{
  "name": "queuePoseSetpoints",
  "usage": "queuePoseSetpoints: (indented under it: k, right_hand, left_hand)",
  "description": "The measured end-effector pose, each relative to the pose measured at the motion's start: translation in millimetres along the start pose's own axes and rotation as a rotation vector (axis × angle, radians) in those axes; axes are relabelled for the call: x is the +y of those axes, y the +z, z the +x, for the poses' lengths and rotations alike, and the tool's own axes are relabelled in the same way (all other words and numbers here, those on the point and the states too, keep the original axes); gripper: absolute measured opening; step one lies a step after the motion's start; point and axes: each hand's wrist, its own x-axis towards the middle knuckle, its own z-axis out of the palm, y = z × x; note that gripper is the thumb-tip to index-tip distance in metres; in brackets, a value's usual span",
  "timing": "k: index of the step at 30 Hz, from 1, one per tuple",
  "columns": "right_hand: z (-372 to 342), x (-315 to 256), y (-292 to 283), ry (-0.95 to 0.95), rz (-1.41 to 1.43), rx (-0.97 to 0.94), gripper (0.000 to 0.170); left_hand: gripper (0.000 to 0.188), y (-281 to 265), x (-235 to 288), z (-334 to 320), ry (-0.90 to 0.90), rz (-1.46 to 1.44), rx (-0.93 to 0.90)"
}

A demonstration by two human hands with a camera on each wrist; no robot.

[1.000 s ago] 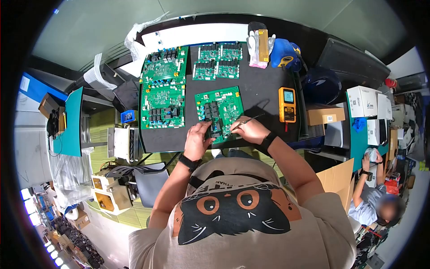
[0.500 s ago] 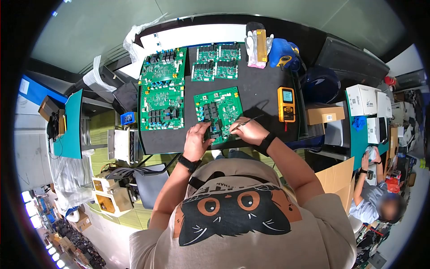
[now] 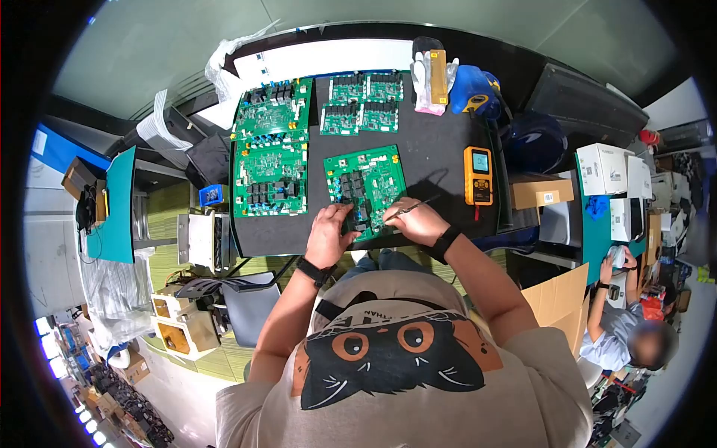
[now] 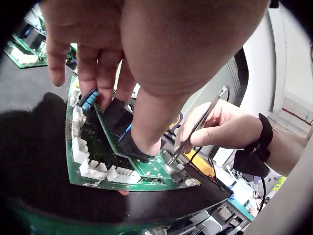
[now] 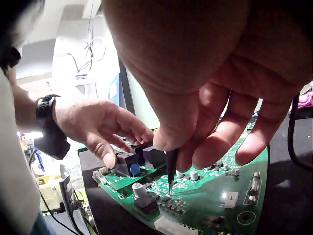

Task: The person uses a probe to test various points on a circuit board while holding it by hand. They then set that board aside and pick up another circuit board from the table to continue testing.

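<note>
A large green circuit board (image 3: 382, 170) lies on the dark bench top in front of the person. At its near left part, the left hand (image 3: 326, 231) grips a small green board (image 4: 150, 169) carrying black relays, thumb on one side and fingers on the other. This small board sits over the large one. Between thumb and fingers the right hand (image 3: 420, 222) pinches metal tweezers (image 4: 203, 120). In the right wrist view, the tweezers' fine tip (image 5: 170, 188) points down at small parts on the large board, beside the small board.
Two large circuit boards (image 3: 271, 175) lie at the left, with several small boards (image 3: 362, 103) behind. A yellow meter (image 3: 479, 175) lies at the right. White gloves (image 3: 420, 78) and a blue device (image 3: 473, 88) stand at the back right. Another person (image 3: 616, 332) sits far right.
Both hands keep their places at the large board. The tweezers' rear end dips slightly toward the person.
</note>
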Motion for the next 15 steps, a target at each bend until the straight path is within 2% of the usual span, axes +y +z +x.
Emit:
queuePoseSetpoints:
  k: [8, 15]
  right_hand:
    - [-5.0, -2.9, 0.7, 0.016, 0.079, 0.092, 0.004]
    - [-7.8, -0.5, 3.7, 0.051, 0.131, 0.147, 0.008]
  left_hand:
    - [0.067, -3.7, 2.7, 2.4, -0.044, -0.054, -0.03]
    - [0.063, -6.6, 7.0, 3.2, -0.056, -0.059, -0.047]
